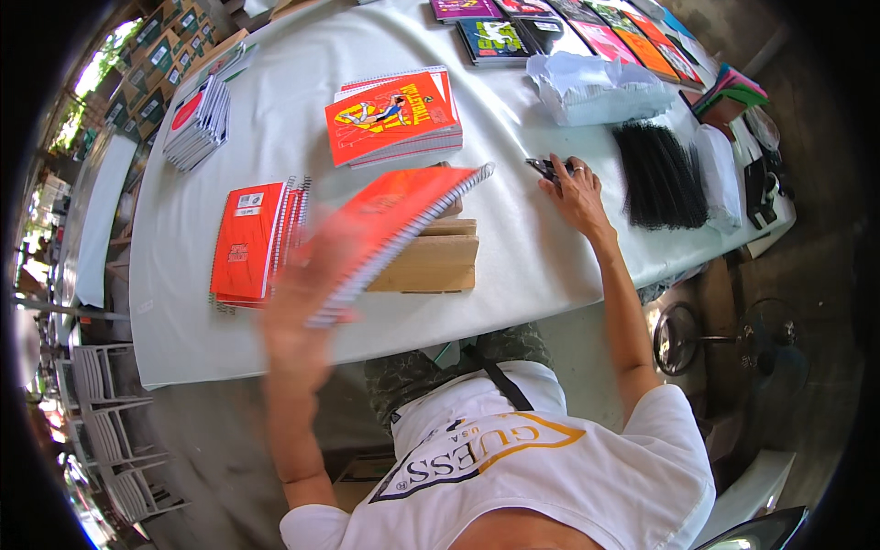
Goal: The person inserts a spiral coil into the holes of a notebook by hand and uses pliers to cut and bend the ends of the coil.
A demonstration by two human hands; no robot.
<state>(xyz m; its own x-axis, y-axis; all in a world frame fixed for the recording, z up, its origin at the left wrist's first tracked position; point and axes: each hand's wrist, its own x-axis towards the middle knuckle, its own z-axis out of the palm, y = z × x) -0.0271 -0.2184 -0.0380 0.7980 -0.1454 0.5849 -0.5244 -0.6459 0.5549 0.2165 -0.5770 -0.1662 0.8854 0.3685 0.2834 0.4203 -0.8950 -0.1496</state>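
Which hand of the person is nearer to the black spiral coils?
Right. The right hand is just left of the black spiral coils, holding a dark hand tool; the left hand is much farther left, holding a red notebook.

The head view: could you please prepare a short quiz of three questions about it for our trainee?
1. Which hand holds the blurred red notebook?
2. True or false: the black bundle lies to the left of the right hand.
3. Complete the sentence: the right hand touches a small black ____.

Key: 1. The left hand. 2. False; it lies to the right. 3. Hand tool.
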